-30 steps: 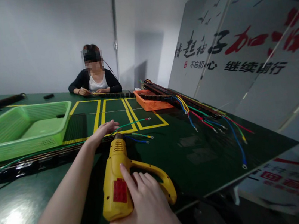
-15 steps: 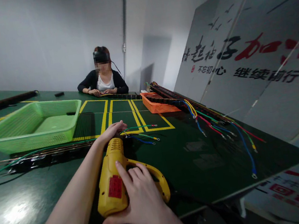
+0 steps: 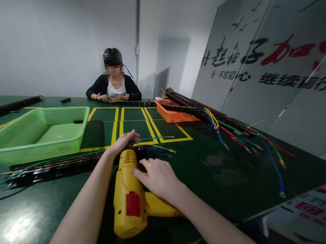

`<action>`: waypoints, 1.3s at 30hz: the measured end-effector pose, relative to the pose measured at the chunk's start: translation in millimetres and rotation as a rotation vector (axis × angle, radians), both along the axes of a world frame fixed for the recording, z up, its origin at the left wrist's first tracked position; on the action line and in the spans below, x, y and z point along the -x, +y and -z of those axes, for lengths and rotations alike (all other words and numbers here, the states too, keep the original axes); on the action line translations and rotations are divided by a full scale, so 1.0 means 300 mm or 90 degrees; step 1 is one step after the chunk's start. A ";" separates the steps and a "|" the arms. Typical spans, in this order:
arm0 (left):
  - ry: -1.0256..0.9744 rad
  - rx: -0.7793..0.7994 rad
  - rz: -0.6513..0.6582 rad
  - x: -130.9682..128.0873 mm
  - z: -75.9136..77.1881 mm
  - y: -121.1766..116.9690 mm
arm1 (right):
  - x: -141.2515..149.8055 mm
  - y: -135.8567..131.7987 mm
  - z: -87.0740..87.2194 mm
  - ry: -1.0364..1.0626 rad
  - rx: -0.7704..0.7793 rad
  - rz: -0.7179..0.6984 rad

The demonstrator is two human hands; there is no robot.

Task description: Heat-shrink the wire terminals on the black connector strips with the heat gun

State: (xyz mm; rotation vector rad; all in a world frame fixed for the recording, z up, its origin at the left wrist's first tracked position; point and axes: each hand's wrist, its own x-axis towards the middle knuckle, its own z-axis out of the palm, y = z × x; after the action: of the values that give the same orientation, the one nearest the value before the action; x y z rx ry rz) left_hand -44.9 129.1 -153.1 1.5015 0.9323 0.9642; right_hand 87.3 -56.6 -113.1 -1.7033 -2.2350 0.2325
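Note:
A yellow heat gun (image 3: 127,199) with a red label lies on the green table, its front end toward my left hand. My left hand (image 3: 125,141) bends over the wires (image 3: 154,148) at the end of a black cable chain (image 3: 44,173), its fingers close together; thumb and fingertips are mostly hidden. Green, yellow-green and blue wires with ring terminals stick out to the right of it. My right hand (image 3: 159,178) is beside the gun's body, thumb at its side, fingers loosely bent and apart, not wrapped around the handle.
A green basket (image 3: 31,148) stands at the left. At the back right, an orange basket (image 3: 174,116) bears more cable chains (image 3: 187,101), whose ringed wires (image 3: 246,141) trail over the table's right side. A person (image 3: 113,84) sits across the table (image 3: 241,184).
My right hand has come off the heat gun's rear and handle and moved forward to its front right side. My left hand has stayed at the wires. The view has turned slightly left.

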 end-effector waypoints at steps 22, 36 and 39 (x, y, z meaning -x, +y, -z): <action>0.049 -0.028 0.003 0.009 -0.011 -0.033 | -0.086 0.104 0.033 0.107 0.244 -0.033; 0.094 -0.065 0.010 -0.021 -0.027 -0.060 | -0.166 0.060 0.028 0.098 0.181 0.004; 0.092 -0.063 0.031 -0.018 -0.015 -0.043 | -0.204 0.059 0.032 0.097 0.182 0.027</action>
State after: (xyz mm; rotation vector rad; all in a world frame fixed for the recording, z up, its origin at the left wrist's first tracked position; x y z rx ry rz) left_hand -39.5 116.3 -148.5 1.6876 0.9573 0.8876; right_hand 148.5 -39.0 -122.8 -1.8008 -2.1323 0.6773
